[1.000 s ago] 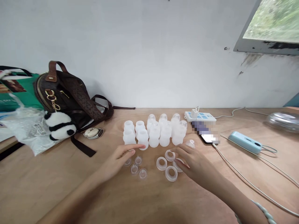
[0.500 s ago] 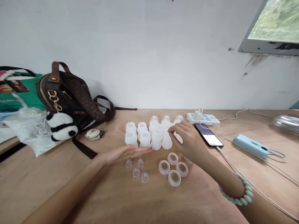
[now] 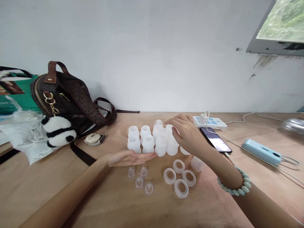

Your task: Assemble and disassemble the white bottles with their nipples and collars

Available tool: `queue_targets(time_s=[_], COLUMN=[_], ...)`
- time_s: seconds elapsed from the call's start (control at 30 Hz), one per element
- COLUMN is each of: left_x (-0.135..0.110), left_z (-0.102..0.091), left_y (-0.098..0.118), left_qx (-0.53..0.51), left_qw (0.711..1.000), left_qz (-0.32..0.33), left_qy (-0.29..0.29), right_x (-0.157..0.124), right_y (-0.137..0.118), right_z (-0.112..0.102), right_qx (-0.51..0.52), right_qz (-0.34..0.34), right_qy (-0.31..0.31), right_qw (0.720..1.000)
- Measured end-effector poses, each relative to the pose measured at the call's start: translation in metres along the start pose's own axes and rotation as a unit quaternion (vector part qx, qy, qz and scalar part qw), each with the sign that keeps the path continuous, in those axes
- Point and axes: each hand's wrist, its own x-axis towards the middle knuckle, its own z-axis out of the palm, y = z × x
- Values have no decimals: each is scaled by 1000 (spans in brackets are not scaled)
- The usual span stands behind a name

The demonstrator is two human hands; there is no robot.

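Observation:
A cluster of small frosted white bottles [image 3: 148, 143] stands mid-table. My left hand [image 3: 128, 157] lies flat and open on the wood, its edge against the front row of bottles. My right hand [image 3: 187, 134], with a pale green bead bracelet [image 3: 234, 186] on the wrist, reaches over the right-hand bottles with its fingers curled down around them. What those fingers grip is hidden. In front lie several clear teats [image 3: 139, 182], several translucent rings [image 3: 181, 188] and a clear domed cap [image 3: 197, 163].
A brown backpack [image 3: 68, 95] with a panda charm [image 3: 58, 131] sits at the left, beside plastic bags [image 3: 21, 133] and a small beige device [image 3: 95, 138]. At the right are a power strip [image 3: 210, 122], a phone [image 3: 216, 139] on a cable, and a light blue gadget [image 3: 261, 152].
My right hand rose from the rings, pinched something near the bottles, then moved further back over them. My left hand turned flat and slid against the front row.

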Motion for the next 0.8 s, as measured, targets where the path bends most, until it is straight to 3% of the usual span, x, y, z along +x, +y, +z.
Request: queue_targets(time_s=[0.13,0.33,0.47,0.63,0.73,0.8], left_x=[-1,0,-3,-16,-22,-22], left_z=[-10,-13,-6,16,35,51], left_y=[-4,-3,3,27,39,41], left_qx=[-13,-14,1,39,94,139], left_qw=[999,998,999,999,994,976], left_qz=[-15,-29,-16,-2,41,98], left_qy=[-42,-55,-45,-22,30,139], right_x=[1,2,4,1,-6,-13], right_y=[3,3,-2,-4,-4,-6], right_z=[1,-2,4,8,-8,-23], right_qx=[1,0,-22,-40,-12,18], right_qz=[0,10,-2,-15,-16,-19], right_qy=[-26,-48,-85,-94,-42,1], right_qw=[1000,999,996,995,999,1000])
